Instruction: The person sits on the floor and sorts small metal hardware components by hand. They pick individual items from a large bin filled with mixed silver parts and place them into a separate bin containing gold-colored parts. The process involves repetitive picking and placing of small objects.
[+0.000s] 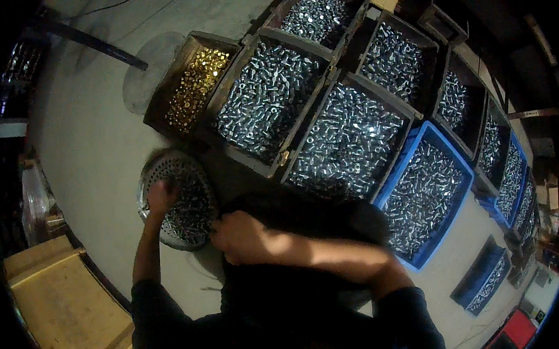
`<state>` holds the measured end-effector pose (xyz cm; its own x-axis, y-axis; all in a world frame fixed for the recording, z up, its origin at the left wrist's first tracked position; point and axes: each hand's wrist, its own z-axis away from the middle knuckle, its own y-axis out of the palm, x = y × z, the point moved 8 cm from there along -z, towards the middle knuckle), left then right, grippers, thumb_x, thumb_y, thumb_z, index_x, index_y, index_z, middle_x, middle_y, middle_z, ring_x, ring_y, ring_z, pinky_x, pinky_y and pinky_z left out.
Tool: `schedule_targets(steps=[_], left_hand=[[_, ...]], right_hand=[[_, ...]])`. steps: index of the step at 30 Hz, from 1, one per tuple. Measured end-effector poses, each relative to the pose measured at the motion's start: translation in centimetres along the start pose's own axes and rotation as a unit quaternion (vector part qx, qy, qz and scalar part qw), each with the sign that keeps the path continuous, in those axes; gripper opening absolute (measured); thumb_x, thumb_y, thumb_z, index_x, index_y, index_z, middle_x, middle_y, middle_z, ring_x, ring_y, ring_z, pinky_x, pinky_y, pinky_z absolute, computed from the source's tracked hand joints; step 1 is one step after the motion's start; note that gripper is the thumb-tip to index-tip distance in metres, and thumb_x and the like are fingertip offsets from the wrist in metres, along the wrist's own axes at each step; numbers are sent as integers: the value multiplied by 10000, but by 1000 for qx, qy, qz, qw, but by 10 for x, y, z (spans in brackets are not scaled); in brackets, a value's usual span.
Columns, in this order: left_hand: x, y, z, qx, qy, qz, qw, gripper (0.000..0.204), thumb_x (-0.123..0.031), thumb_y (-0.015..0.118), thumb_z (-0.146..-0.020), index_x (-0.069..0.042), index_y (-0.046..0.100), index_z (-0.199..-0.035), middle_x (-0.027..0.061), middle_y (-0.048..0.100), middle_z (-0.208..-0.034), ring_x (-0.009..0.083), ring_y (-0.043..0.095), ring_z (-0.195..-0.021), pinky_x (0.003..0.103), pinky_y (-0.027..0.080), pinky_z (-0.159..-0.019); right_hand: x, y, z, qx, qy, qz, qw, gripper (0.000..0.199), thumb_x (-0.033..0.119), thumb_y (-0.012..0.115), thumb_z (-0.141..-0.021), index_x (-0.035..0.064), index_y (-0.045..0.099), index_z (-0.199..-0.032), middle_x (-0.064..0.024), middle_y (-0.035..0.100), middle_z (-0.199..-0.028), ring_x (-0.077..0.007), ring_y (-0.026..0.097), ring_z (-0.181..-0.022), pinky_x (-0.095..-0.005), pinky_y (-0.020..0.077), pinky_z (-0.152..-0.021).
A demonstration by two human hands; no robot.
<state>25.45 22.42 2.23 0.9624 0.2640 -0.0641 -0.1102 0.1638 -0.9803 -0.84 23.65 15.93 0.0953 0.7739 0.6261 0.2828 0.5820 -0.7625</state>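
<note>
A round metal colander (145, 175) with a perforated wall stands left of centre, partly filled with small silvery metal fittings (190, 211). Inside it, near the left wall, is my left hand (162, 196), its fingers curled and dimly lit; what they hold is hidden. My right hand (233, 237) is bent inward at the colander's right rim with its fingers closed. Whether it grips the rim or a fitting cannot be made out.
Beyond the colander stand a bin of brass-coloured pieces (196, 84) and worn bins of silvery fittings (266, 96). A blue crate (468, 180) of fittings is to the right, a smaller blue bin (465, 285) beyond it. Cardboard (65, 306) lies lower left; a dark pole (102, 48) is upper left.
</note>
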Motion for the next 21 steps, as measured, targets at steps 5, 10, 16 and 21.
schedule_targets(steps=[5,10,16,21], left_hand=[[-4,22,26,68,25,-115,991,329,-329,631,-693,-85,610,-914,181,580,-760,350,579,-723,451,452,-579],[-148,-61,-69,-70,164,138,974,354,-199,609,-728,-121,566,-1070,138,598,-883,324,570,-826,408,449,-748],[-298,13,-111,72,432,-90,895,311,-111,596,-666,-91,578,-976,123,563,-822,302,589,-709,411,466,-575],[-313,30,-105,70,523,-122,841,223,-56,547,-687,-56,571,-909,130,566,-785,293,595,-680,403,465,-544]], right_hand=[[-3,-8,3,-8,12,15,1000,83,161,600,-604,83,630,-604,-100,600,-632,-234,598,-596,-338,453,-507],[0,-6,1,29,18,10,999,102,170,589,-609,81,620,-648,-91,598,-698,-233,594,-641,-335,453,-529],[-1,10,1,64,10,30,997,143,169,570,-602,77,604,-706,-74,585,-779,-236,581,-701,-340,457,-561],[-3,4,4,68,21,12,997,104,143,566,-578,77,604,-648,-80,586,-774,-238,581,-680,-345,458,-558]])
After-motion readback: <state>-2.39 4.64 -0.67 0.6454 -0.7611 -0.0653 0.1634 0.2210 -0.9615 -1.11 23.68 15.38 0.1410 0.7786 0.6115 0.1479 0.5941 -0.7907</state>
